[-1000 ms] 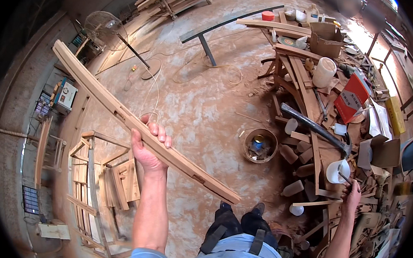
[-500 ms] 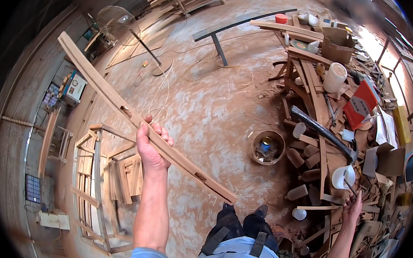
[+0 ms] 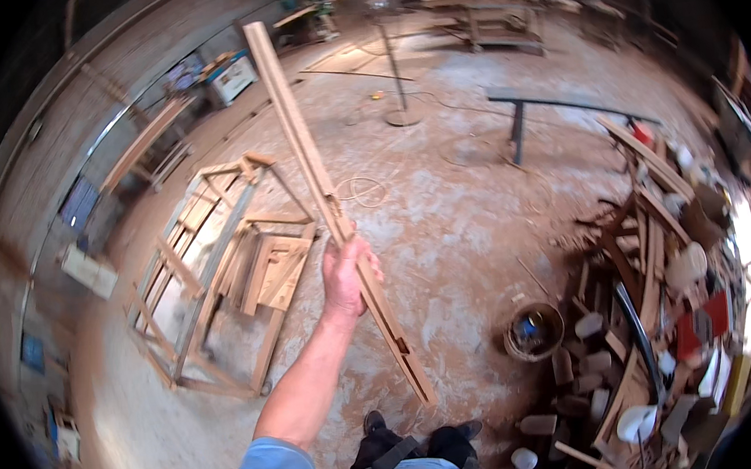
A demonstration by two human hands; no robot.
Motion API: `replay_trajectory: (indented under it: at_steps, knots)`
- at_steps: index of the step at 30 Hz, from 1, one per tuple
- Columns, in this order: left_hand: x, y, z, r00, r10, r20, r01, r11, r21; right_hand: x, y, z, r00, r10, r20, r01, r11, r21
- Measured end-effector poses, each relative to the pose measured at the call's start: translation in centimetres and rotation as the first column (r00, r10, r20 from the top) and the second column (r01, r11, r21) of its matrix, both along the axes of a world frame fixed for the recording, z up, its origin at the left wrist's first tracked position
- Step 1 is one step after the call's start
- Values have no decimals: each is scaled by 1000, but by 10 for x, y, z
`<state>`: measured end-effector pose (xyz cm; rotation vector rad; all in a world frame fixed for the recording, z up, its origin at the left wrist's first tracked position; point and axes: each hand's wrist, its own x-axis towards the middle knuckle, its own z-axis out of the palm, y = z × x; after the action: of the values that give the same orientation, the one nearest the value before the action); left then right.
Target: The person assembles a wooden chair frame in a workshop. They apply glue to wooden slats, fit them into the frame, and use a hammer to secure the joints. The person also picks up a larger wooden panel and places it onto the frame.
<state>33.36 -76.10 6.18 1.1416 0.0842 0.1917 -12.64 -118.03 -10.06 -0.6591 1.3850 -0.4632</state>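
My left hand (image 3: 348, 276) is closed around the middle of a long wooden rail (image 3: 292, 126), held up slantwise in front of me. The rail has a groove along its face and slots cut into it, one just above my hand and one near the lower end. My right hand is out of view. On the cluttered bench at the right, a white cup (image 3: 636, 424) stands near a hammer with a dark handle (image 3: 638, 337).
A wooden frame with slats (image 3: 188, 293) stands on the floor at left. A round bucket (image 3: 533, 332) sits near the bench, beside several plastic bottles. Farther off are a fan (image 3: 393, 65), a dark metal stand (image 3: 517, 131) and a loaded cart (image 3: 500, 26).
My view has turned left. The rail in my left hand now stands steeper. My right hand, previously by the white cup on the bench, has left the view.
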Motion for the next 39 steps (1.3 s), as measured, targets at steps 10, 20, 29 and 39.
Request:
replay_trajectory:
  at_steps: [10,20,29,39]
  knots:
    - [-63,248,-23,964,262,51,-251,955,-160,73,139,-36,859,504,-89,-500,863,71]
    - [-200,532,-48,695,646,-316,-676,737,20,202,308,-36,537,843,19,-837,531,130]
    - [-308,666,-106,401,812,-424,-729,563,389,342,523,-45,-134,985,-111,-989,-140,-42]
    - [-291,818,-97,232,865,-445,-791,435,431,410,913,-53,-869,462,-175,-384,-855,-349]
